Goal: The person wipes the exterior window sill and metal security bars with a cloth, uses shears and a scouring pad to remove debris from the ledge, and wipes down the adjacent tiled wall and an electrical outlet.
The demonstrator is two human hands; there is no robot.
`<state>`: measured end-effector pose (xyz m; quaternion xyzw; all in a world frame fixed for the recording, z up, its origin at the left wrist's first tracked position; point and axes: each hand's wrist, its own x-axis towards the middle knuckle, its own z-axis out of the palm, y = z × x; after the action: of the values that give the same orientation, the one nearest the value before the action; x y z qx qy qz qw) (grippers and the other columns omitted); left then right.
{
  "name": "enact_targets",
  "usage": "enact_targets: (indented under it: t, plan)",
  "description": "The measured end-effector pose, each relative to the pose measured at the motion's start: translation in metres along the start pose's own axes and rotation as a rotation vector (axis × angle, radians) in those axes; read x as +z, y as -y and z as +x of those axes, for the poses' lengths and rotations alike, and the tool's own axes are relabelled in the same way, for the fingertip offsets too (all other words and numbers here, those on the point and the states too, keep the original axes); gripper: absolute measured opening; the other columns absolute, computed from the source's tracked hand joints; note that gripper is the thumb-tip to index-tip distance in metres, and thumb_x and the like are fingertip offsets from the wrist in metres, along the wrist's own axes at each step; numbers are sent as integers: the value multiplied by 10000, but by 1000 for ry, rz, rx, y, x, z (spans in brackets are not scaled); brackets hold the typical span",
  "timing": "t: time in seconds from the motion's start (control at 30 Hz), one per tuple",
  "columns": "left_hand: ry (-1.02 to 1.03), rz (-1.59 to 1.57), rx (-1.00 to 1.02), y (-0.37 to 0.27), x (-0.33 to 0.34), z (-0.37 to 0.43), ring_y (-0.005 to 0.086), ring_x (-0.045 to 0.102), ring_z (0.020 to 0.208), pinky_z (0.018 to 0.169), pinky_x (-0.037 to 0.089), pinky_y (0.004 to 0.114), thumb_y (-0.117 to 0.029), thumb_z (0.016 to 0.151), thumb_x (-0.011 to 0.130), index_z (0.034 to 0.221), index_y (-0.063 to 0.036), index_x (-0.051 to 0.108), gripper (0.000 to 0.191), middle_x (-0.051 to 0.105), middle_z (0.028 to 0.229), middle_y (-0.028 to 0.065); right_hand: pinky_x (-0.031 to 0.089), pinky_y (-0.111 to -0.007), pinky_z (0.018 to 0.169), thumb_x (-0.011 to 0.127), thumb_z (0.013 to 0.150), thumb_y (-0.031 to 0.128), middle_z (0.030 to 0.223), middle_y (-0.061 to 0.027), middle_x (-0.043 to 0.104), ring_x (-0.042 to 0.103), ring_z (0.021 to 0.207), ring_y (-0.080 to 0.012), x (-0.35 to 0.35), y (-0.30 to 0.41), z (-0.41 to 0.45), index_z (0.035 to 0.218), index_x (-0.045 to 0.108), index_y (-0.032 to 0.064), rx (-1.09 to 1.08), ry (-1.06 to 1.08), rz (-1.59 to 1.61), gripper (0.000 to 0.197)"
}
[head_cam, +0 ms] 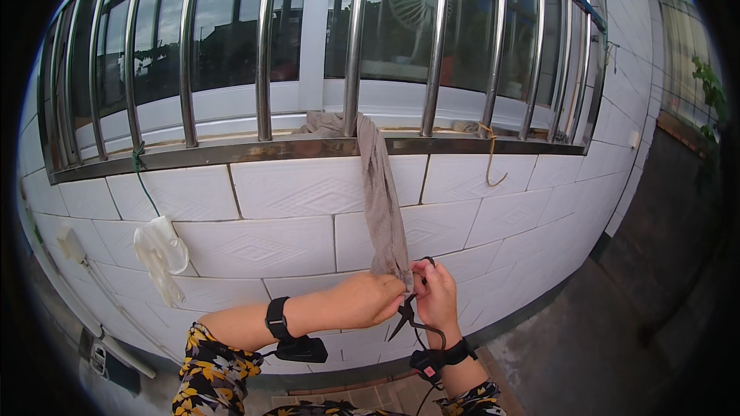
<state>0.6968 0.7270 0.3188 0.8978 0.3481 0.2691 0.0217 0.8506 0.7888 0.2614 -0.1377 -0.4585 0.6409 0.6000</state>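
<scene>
A greyish-brown cloth (381, 202) hangs down the tiled wall from the window sill, passing around one bar of the metal window guard. My left hand (370, 299) pinches the cloth's lower end between its fingers. Close against it, my right hand (438, 294) has bent fingers around a thin black cord (442, 335), part of which shows above the fingertips. A dark pointed piece (400, 323) hangs just below both hands; whether it belongs to the cord I cannot tell. My fingers hide where cloth and cord meet.
Stainless steel bars (354, 40) stand before the window, above a metal lower rail (277, 151). A white glove (165, 251) dangles from a green cord (149, 193) at left. A yellowish hooked wire (491, 162) hangs at right. White tiles (283, 245) cover the wall.
</scene>
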Motion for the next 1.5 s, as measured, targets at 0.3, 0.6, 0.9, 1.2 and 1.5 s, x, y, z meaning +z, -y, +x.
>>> enact_targets:
  t: [0.3,0.6,0.9,1.2,1.5]
  plan:
    - [338,-172,-11,14,63,-73,342,538,640,559,440,418,-191,830,486,809,-28,512,167,543,698,151,312,-173,556,553,842,137,692,56,431,363,610,-28,34,-11,11,1000,517,-4,146,315,-259,215]
    - [66,-313,-434,42,62,-118,254,598,628,535,451,323,-433,766,609,854,-50,615,393,610,683,141,410,-285,790,631,692,112,968,-65,530,506,896,-180,-21,-61,-32,1023,516,39,-261,652,-1119,358]
    - [-266,-937,-355,19,13,-108,219,598,835,719,482,321,-160,855,476,1132,-14,490,314,583,961,115,377,-308,885,561,764,157,1112,-95,491,469,1037,-230,-34,-33,-26,1129,452,18,-123,276,-706,405]
    - [144,-975,474,-52,-153,-15,267,504,1015,525,533,258,-187,822,565,1329,-27,-145,887,101,1394,211,389,-329,778,556,768,138,982,-126,525,493,921,-261,-33,-27,-32,944,517,-15,-518,251,-1136,236]
    - [56,-769,259,-46,-39,7,246,545,568,506,427,293,-95,830,534,856,-11,582,100,604,737,58,408,-357,792,583,727,92,991,-118,530,507,904,-280,-55,-34,-61,892,578,12,-28,13,-583,184]
